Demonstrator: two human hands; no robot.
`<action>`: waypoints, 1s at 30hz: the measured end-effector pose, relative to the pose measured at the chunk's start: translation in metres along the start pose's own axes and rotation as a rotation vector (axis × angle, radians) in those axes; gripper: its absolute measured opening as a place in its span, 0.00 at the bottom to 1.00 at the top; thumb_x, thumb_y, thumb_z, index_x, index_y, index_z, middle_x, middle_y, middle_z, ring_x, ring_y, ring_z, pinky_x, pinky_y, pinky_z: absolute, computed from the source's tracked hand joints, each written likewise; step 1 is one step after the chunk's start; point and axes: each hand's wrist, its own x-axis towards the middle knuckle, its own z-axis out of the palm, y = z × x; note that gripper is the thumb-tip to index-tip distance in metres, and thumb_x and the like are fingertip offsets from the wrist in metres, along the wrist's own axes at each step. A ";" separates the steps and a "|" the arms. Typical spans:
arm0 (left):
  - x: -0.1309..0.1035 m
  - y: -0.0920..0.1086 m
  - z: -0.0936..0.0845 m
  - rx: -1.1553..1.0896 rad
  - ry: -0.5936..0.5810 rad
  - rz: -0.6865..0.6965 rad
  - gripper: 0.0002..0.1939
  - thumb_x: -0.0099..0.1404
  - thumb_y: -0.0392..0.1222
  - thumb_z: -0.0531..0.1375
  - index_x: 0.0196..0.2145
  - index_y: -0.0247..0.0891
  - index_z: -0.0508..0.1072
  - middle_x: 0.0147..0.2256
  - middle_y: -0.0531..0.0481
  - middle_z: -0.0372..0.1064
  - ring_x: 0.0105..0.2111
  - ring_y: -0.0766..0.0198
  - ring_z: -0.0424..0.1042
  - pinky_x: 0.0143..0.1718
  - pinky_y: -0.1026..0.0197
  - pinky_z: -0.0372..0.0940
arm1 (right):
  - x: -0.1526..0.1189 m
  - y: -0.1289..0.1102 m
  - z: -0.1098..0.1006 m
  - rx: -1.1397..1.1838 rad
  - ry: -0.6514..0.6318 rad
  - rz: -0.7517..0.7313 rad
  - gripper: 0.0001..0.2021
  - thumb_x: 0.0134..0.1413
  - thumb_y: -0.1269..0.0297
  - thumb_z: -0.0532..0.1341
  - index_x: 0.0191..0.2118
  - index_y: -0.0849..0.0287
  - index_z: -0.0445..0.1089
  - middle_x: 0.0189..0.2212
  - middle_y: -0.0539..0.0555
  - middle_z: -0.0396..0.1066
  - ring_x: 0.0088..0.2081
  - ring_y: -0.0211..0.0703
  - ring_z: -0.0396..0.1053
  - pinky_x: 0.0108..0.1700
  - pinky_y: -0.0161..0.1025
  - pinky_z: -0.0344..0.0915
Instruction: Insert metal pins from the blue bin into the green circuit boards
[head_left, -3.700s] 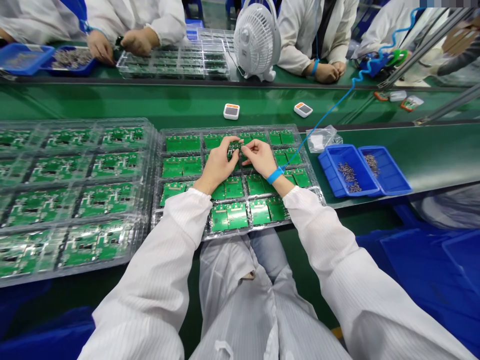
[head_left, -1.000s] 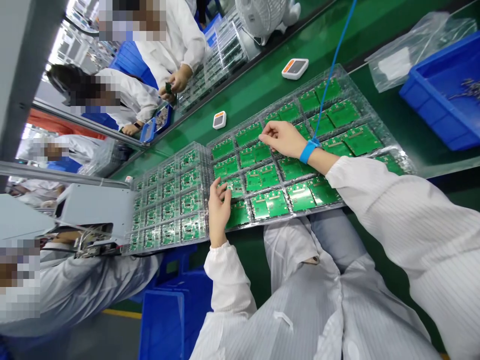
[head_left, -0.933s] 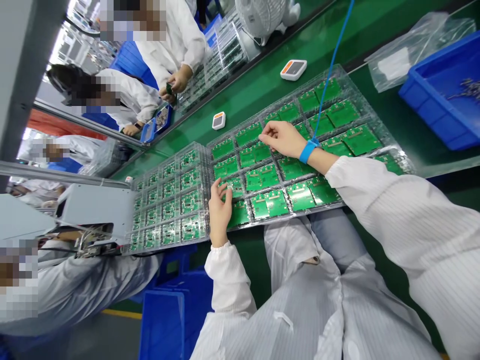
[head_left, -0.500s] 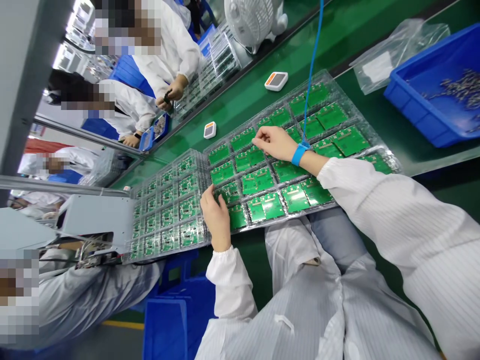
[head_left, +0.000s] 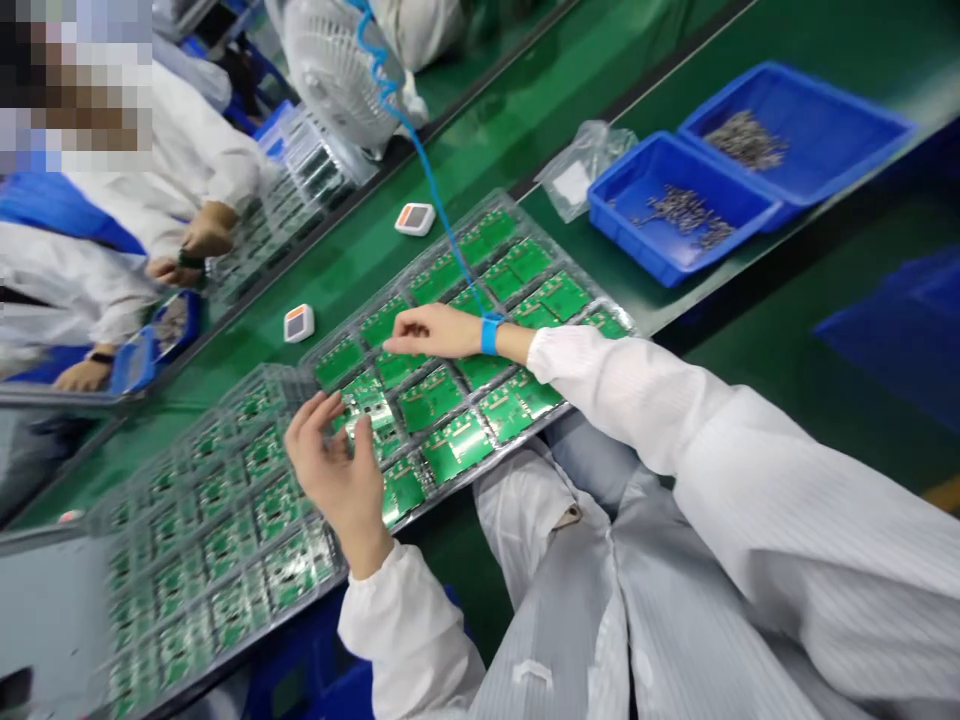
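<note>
A clear plastic tray of green circuit boards lies in front of me on the bench. My left hand hovers at the tray's left end, thumb and fingers spread. Beside its fingertips is a circuit board with small parts on it; whether they touch it I cannot tell. Over the middle cells, my right hand has its fingers curled together, and anything small between them is hidden. A blue wrist strap with a blue cord circles my right wrist.
Another tray of boards adjoins on the left. Two blue bins hold small metal parts at the right, near a clear plastic bag. White timers and a fan stand farther back. Co-workers in white sit across the bench.
My view has swung right, bringing the second blue bin into sight. My left hand has lifted off the tray edge and spread its fingers; my right hand stays curled above the boards.
</note>
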 end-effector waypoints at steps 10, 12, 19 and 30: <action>0.065 0.031 0.080 -0.135 -0.037 0.177 0.22 0.73 0.38 0.66 0.63 0.45 0.76 0.74 0.36 0.60 0.76 0.44 0.62 0.65 0.45 0.74 | 0.006 -0.006 -0.006 0.342 0.215 0.147 0.21 0.69 0.49 0.73 0.38 0.57 0.65 0.22 0.41 0.66 0.25 0.34 0.63 0.29 0.32 0.61; 0.066 0.023 0.099 -0.211 -0.005 0.158 0.29 0.73 0.40 0.66 0.68 0.44 0.69 0.78 0.34 0.52 0.79 0.45 0.56 0.74 0.43 0.66 | 0.007 -0.006 -0.008 0.373 0.257 0.153 0.20 0.69 0.50 0.74 0.39 0.57 0.65 0.22 0.40 0.65 0.25 0.34 0.62 0.28 0.31 0.60; 0.062 -0.008 0.143 -0.563 -0.102 -0.249 0.32 0.62 0.67 0.72 0.38 0.44 0.57 0.37 0.57 0.62 0.36 0.66 0.71 0.51 0.47 0.84 | 0.009 -0.004 -0.014 0.328 0.259 0.203 0.19 0.63 0.56 0.78 0.37 0.59 0.69 0.24 0.41 0.67 0.27 0.34 0.65 0.31 0.31 0.62; 0.066 -0.004 0.143 -0.701 -0.158 -0.280 0.36 0.57 0.64 0.74 0.32 0.46 0.51 0.28 0.63 0.52 0.26 0.71 0.66 0.40 0.54 0.84 | -0.007 -0.024 -0.059 0.122 0.099 0.203 0.10 0.71 0.65 0.70 0.48 0.60 0.69 0.24 0.42 0.73 0.26 0.35 0.70 0.31 0.29 0.68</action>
